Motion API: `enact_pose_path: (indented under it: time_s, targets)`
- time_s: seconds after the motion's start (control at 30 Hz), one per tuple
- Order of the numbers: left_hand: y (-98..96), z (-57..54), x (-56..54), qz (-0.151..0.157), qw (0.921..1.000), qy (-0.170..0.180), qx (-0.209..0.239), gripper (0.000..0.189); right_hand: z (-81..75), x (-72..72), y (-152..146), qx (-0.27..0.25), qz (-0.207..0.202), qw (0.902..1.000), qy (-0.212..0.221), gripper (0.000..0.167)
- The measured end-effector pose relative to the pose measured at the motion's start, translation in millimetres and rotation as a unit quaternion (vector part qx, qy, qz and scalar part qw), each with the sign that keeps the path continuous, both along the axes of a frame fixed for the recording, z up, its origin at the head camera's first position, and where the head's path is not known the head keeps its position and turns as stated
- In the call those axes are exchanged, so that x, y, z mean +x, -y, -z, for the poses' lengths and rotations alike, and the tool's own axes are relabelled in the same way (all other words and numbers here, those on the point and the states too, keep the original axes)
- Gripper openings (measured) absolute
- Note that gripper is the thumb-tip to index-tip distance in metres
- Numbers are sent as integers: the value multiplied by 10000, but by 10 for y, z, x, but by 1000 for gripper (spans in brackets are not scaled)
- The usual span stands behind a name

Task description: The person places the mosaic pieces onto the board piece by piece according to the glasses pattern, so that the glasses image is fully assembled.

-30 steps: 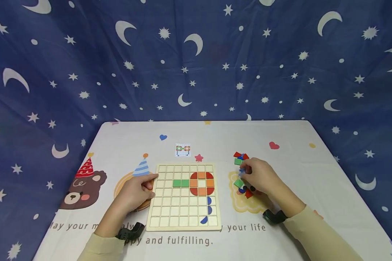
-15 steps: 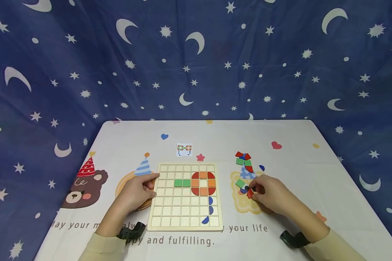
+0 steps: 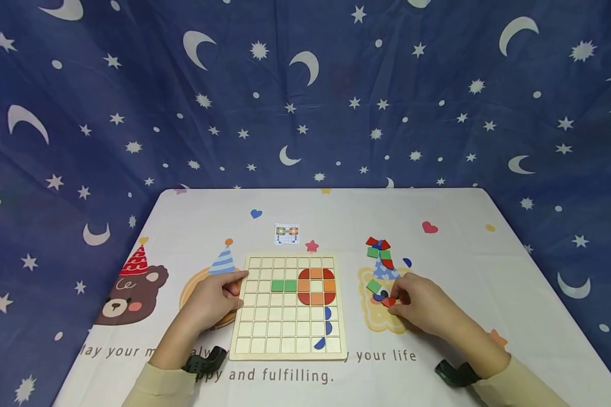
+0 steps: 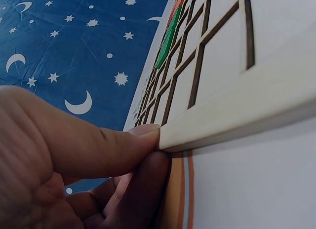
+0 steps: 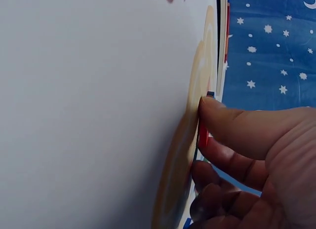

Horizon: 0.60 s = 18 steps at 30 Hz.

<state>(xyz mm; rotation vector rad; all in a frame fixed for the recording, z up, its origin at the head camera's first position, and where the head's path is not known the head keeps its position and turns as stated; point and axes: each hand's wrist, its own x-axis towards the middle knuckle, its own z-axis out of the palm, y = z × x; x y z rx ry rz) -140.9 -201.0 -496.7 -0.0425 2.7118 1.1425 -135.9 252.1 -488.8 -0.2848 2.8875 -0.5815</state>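
Observation:
My left hand (image 3: pixel 216 299) rests at the left edge of a pale wooden grid board (image 3: pixel 254 328), thumb and index fingertip touching its rim; in the left wrist view, the thumb (image 4: pixel 108 147) meets the edge. Set in the board are two green squares (image 3: pixel 283 285), a ring of red and orange tiles (image 3: pixel 315 272) and several blue half-circles (image 3: pixel 328 328). To the right, my right hand (image 3: pixel 422 302) pinches a red tile (image 3: pixel 388 302) between thumb and finger. This red tile (image 5: pixel 203 134) is partly hidden by fingers in the right wrist view.
Loose red, green and blue tiles lie near the right hand, including a green square (image 3: pixel 374 286) and a blue half-circle (image 3: pixel 407 262). A small pattern card (image 3: pixel 287 234) lies behind the board. A starry blue curtain (image 3: pixel 305 113) hangs behind the white printed tablecloth (image 3: pixel 183 390).
My right hand has moved from the upper loose tiles down to the lower ones and taken hold of a red tile. The left hand and the board stay in place.

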Motion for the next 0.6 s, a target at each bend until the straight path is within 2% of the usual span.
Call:
enact_pose_path:
  time_s: [0.13, 0.33, 0.47, 0.6]
  targets:
    - [0, 8, -5, -21, 10000, 11, -11, 64, 7, 1, 23, 135, -69, 9998, -115, 34]
    - [4, 14, -13, -15, 10000, 11, -45, 64, -7, 0, 61, 17, -148, 9999, 2, 26]
    - [3, 2, -4, -14, 10000, 14, -48, 64, -9, 2, 95, -78, -213, 9996, 185, 27]
    - [6, -1, 2, 2, 10000, 12, -33, 64, 7, 1, 119, -125, -360, 9991, 169, 24]
